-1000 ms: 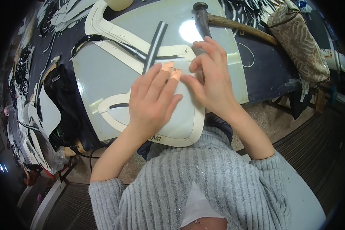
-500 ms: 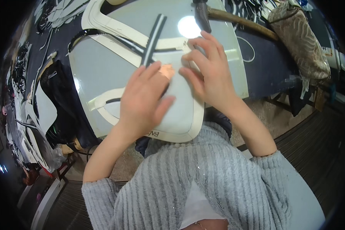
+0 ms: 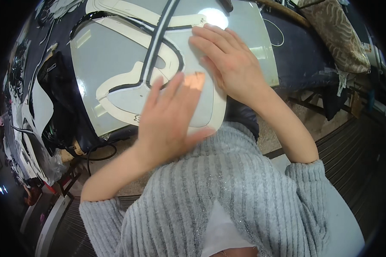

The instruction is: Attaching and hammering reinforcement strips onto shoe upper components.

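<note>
A flat off-white cut piece [image 3: 201,100] with a cream border lies at the near edge of the work board, reaching over my lap. Black-edged strips line its cut-outs. Across it runs a long black strip with a pale centre line [image 3: 157,38]. My left hand [image 3: 167,115] rests over the piece's near part, fingers stretched out and slightly blurred, with an orange-tinted patch across the fingertips. On the piece's right side my right hand [image 3: 233,64] lies with its fingers extended. Neither hand grips anything that I can see.
The pale, glossy board [image 3: 261,55] sits on a dark-covered table. A wooden handle [image 3: 287,13] and a patterned fabric bundle [image 3: 339,34] are at the far right. Dark cloth [image 3: 58,92] and white offcuts [image 3: 34,147] are at the left. A thin white cord [image 3: 282,36] loops near the board.
My left hand has slid nearer and its fingers have stretched out. My right hand has flattened from a bent-finger pose. More of the piece's left side and the strip shows.
</note>
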The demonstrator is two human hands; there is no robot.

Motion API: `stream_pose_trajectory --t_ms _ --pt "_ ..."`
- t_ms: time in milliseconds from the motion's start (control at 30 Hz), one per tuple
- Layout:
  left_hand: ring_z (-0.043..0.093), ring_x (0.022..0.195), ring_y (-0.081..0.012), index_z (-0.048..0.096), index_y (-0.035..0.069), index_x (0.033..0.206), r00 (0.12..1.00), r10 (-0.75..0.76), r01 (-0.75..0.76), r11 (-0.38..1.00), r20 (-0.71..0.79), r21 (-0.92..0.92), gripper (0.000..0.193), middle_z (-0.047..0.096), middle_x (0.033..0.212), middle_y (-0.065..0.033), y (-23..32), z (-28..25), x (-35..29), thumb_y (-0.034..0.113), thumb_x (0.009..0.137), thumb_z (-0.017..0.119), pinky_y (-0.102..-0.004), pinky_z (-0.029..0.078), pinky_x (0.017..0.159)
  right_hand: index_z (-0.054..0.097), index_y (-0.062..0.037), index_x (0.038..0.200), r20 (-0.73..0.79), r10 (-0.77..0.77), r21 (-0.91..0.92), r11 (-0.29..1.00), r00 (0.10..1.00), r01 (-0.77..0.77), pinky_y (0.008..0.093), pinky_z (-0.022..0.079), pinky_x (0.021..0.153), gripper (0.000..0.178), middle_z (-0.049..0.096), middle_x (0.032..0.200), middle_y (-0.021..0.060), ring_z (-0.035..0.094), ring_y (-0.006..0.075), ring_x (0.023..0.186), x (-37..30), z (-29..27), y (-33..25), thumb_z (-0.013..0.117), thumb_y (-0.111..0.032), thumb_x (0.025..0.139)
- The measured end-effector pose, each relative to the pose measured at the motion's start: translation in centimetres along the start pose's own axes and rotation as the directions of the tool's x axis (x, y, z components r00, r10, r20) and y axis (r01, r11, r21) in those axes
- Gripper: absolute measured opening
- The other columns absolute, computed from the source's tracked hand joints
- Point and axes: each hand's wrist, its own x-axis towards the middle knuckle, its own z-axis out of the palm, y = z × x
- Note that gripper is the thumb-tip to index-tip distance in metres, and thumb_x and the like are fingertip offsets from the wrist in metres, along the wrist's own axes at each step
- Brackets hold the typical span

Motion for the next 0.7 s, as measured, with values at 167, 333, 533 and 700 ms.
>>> stream_pose_trajectory --t_ms 167,333,533,700 --pt "0.044 0.139 -0.0352 0.053 0.003 0.138 0.992 0.112 -0.105 0.988 -0.053 0.110 0.077 0.051 0.143 -0.0207 -0.6 2.9 -1.4 0.043 0.075 0.072 -0.0552 0.030 0.114 0.061 -0.0064 0.122 0.017 -0.018 -0.064 0.998 1.000 0.019 0.0454 0.040 0.110 0.033 0.059 0.134 0.0080 0.051 0.0262 0.131 0.8 -0.4 -0.7 0.063 -0.016 0.090" --pt "0.049 0.135 -0.0343 0.058 0.005 0.133 0.996 0.073 -0.082 0.982 -0.055 -0.173 0.068 0.056 0.138 -0.0200 -0.4 1.0 -1.0 0.030 0.073 0.080 -0.0548 0.037 0.110 0.061 -0.0041 0.124 0.100 -0.055 0.103 0.994 0.994 0.045 0.0447 0.040 0.110 0.036 0.059 0.136 0.0096 0.054 0.0269 0.129 0.3 -0.7 -1.6 0.063 -0.015 0.089" --pt "0.059 0.120 -0.0258 0.054 0.005 0.134 0.972 0.023 -0.106 0.933 -0.235 -0.345 0.067 0.062 0.129 -0.0120 -7.1 -2.0 4.0 0.024 0.076 0.080 -0.0398 0.047 0.102 0.062 -0.0049 0.121 0.163 -0.073 0.084 0.995 0.984 0.060 0.0426 0.043 0.109 0.037 0.062 0.129 0.0080 0.055 0.0254 0.126 1.5 -1.2 -1.3 0.066 -0.016 0.087" --pt "0.064 0.105 -0.0229 0.050 0.009 0.141 0.933 0.320 -0.258 0.914 -0.165 0.313 0.061 0.069 0.095 -0.0077 -9.9 -3.1 8.2 0.019 0.085 0.072 -0.0426 0.046 0.103 0.062 -0.0057 0.120 0.145 -0.086 0.069 0.995 0.986 0.077 0.0442 0.043 0.108 0.039 0.061 0.124 0.0090 0.055 0.0276 0.125 2.4 -0.9 -1.1 0.069 -0.018 0.084"
